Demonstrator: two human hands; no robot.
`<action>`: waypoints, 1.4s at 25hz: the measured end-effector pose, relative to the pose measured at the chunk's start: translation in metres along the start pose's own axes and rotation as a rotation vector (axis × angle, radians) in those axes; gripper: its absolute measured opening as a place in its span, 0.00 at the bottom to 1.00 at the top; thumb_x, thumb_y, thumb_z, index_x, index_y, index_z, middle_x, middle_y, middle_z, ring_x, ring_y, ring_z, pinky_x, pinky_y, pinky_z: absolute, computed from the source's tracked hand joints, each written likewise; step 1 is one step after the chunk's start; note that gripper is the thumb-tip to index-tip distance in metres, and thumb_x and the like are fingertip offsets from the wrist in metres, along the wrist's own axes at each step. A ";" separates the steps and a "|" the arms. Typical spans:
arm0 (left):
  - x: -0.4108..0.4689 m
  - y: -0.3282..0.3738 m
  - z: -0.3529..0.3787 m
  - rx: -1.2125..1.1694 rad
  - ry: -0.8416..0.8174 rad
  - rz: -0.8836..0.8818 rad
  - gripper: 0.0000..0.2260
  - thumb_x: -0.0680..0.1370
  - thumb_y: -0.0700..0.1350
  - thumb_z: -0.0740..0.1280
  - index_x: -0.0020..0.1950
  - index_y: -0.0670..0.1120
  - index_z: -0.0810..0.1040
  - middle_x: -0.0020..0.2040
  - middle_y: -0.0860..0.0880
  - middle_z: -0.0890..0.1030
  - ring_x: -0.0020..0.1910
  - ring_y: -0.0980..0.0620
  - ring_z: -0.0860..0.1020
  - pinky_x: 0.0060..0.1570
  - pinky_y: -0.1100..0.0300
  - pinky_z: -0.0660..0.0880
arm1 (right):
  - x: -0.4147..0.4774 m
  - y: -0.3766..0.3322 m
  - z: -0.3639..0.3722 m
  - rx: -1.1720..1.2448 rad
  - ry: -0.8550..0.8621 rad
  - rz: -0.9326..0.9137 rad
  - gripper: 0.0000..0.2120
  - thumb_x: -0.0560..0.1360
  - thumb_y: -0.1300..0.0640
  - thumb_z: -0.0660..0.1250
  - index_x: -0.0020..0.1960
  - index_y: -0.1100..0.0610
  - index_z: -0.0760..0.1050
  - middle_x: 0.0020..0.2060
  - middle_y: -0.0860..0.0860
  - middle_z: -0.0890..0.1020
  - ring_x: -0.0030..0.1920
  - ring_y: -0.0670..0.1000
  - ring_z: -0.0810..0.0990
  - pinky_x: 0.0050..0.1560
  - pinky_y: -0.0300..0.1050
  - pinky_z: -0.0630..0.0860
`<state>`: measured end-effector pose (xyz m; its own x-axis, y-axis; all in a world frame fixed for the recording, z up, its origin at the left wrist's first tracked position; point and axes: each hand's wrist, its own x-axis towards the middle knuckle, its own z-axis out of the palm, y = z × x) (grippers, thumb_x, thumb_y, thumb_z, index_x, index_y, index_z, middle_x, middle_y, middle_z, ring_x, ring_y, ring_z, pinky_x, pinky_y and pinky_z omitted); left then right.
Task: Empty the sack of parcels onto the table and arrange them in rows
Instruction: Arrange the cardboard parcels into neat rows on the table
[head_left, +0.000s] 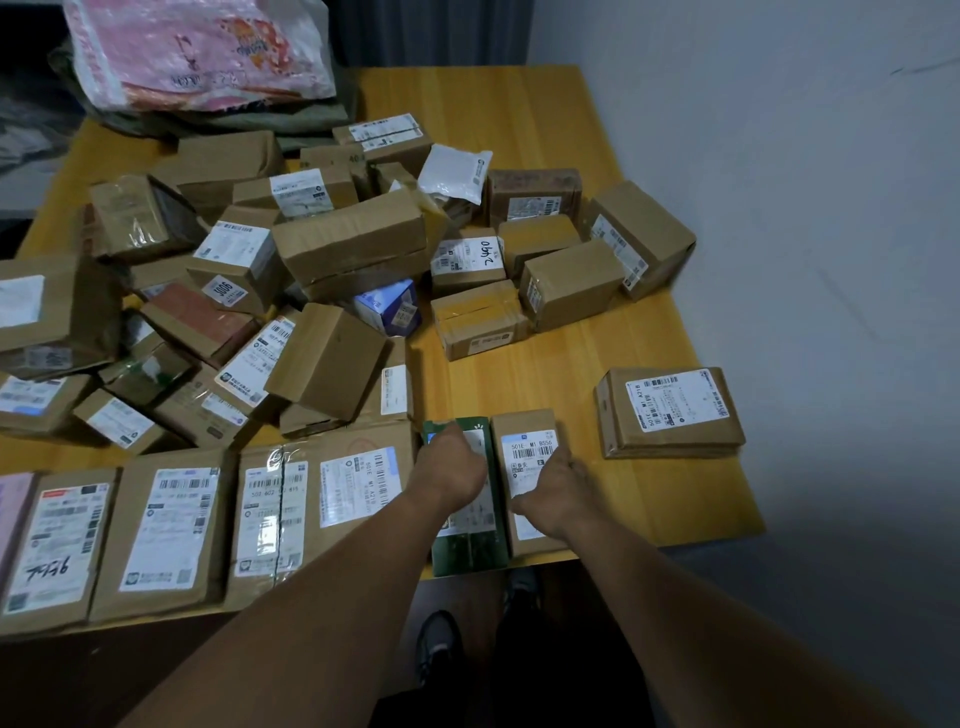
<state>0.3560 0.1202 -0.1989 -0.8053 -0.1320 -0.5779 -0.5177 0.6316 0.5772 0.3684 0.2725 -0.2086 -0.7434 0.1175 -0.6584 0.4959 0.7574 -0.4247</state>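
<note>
A row of labelled cardboard parcels (161, 525) lies along the near edge of the wooden table (571, 364). At its right end sit a dark green parcel (470, 545) and a small brown parcel (527, 441) side by side. My left hand (452, 467) rests flat on the green parcel's top. My right hand (553, 491) lies on the brown parcel, fingers over its label. A loose heap of brown parcels (332, 244) covers the table's left and middle. One labelled parcel (670, 410) lies alone at the right.
A pink and white sack (197, 52) rests on an olive cloth at the table's far left corner. A grey wall (831, 208) runs along the right side. A white poly mailer (454, 174) leans in the heap. My shoes show below the table's near edge.
</note>
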 end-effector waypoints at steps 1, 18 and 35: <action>0.001 0.001 -0.001 0.013 -0.005 -0.006 0.12 0.77 0.39 0.60 0.60 0.42 0.70 0.56 0.41 0.79 0.57 0.38 0.77 0.52 0.52 0.75 | 0.000 -0.001 -0.002 -0.026 0.000 0.002 0.43 0.70 0.53 0.76 0.76 0.59 0.56 0.68 0.59 0.67 0.69 0.61 0.67 0.66 0.55 0.73; 0.056 0.113 0.039 0.031 -0.081 0.048 0.19 0.77 0.40 0.61 0.68 0.39 0.69 0.59 0.39 0.77 0.55 0.38 0.78 0.51 0.46 0.78 | 0.043 0.048 -0.133 -0.336 0.114 0.079 0.31 0.75 0.62 0.67 0.74 0.57 0.58 0.66 0.62 0.61 0.62 0.60 0.69 0.57 0.45 0.72; 0.098 0.163 -0.012 -0.004 0.209 -0.068 0.17 0.77 0.43 0.64 0.66 0.43 0.71 0.57 0.42 0.77 0.53 0.41 0.78 0.53 0.44 0.79 | 0.118 -0.078 -0.196 -0.245 0.104 -0.250 0.15 0.79 0.56 0.66 0.65 0.56 0.69 0.66 0.58 0.66 0.42 0.53 0.71 0.44 0.46 0.69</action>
<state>0.1895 0.2010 -0.1544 -0.8107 -0.3301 -0.4834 -0.5736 0.6129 0.5434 0.1540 0.3533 -0.1312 -0.8761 -0.0360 -0.4809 0.1797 0.9010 -0.3949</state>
